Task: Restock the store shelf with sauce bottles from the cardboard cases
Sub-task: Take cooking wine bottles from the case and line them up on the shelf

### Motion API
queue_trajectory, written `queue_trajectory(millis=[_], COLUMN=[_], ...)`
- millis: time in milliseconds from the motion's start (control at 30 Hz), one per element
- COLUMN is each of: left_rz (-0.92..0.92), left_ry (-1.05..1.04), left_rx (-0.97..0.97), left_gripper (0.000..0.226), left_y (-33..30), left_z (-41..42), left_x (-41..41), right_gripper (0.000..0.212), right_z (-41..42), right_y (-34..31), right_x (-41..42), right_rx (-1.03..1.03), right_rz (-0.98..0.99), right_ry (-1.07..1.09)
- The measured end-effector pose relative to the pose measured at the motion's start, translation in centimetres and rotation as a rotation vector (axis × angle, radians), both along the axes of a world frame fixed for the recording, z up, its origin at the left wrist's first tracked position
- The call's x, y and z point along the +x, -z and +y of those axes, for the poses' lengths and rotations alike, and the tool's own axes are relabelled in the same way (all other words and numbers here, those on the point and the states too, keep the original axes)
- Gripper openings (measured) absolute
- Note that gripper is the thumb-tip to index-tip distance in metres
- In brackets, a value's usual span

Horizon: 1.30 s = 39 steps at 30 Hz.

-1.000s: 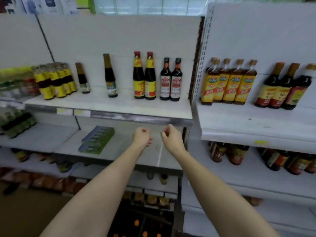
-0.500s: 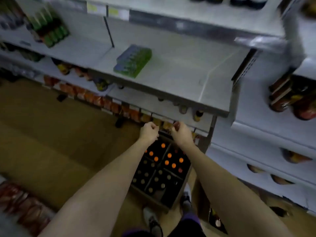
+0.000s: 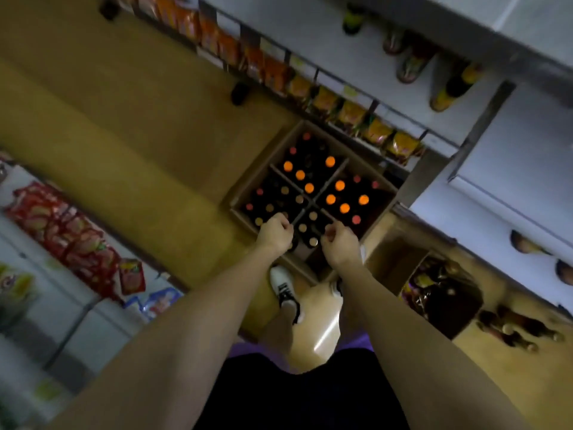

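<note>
An open cardboard case [image 3: 248, 189] stands on the floor in front of me, split by dividers into four sections. It holds several dark sauce bottles with orange caps [image 3: 330, 199] and brown or red caps. My left hand [image 3: 274, 232] hovers over the case's near left section with fingers curled and nothing in it. My right hand [image 3: 339, 243] hangs beside it over the near right section, fingers also curled and holding nothing. Both hands are above the bottle tops; contact cannot be told.
White store shelves [image 3: 496, 169] rise at the right, with bottles on lower levels and orange packets [image 3: 350, 114] along the bottom edge. A second cardboard case [image 3: 440, 293] with dark bottles sits to the right. Red snack packs [image 3: 62, 231] fill a rack on the left. My shoe [image 3: 283, 287] is by the case.
My view has swung down from the upper shelf to the floor. Both hands, still curled and holding nothing, have dropped from shelf height to just over the open case.
</note>
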<state>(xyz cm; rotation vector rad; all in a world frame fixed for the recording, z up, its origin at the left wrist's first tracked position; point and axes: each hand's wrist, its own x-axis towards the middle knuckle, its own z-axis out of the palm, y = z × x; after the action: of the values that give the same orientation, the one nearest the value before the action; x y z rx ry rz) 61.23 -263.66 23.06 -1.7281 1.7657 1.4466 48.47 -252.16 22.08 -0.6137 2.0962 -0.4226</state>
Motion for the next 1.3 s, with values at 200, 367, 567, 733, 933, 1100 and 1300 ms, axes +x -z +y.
queue_trajectory(millis=[200,367,567,733,933,1100,1300], left_rz=[-0.055,-0.077,-0.089,-0.117,-0.106,-0.132,-0.127], left_ry=[-0.073,-0.094,-0.072,-0.083,-0.007,-0.008,0.003], left_rx=[0.043,0.072,0.073,0.044,0.067,0.079,0.073], left_gripper=[0.003,0.011,0.013,0.024,0.022,0.019,0.018], left_y=[9.1,16.1,23.2,27.8,32.0,33.0,29.1], left_z=[3.6,4.9,6.1,6.1,5.6,5.7,4.8], left_x=[1.2,2.0,2.5,1.8,0.8,0.5,0.2], right_gripper=[0.027,0.037,0.046,0.050,0.041,0.033,0.018], right_z=[1.3,1.0,0.4,-0.1,-1.1,-1.3,-0.3], right_y=[8.8,16.8,25.0,30.6,35.7,36.5,30.8], right_x=[1.0,1.9,3.1,3.7,3.0,1.9,0.2], right_rx=[0.093,0.165,0.279,0.305,0.387,0.379,0.311], right_rz=[-0.037,-0.091,-0.085,-0.055,-0.174,-0.250,-0.176], right_ry=[-0.081,-0.179,-0.220,-0.217,-0.250,-0.277,-0.420])
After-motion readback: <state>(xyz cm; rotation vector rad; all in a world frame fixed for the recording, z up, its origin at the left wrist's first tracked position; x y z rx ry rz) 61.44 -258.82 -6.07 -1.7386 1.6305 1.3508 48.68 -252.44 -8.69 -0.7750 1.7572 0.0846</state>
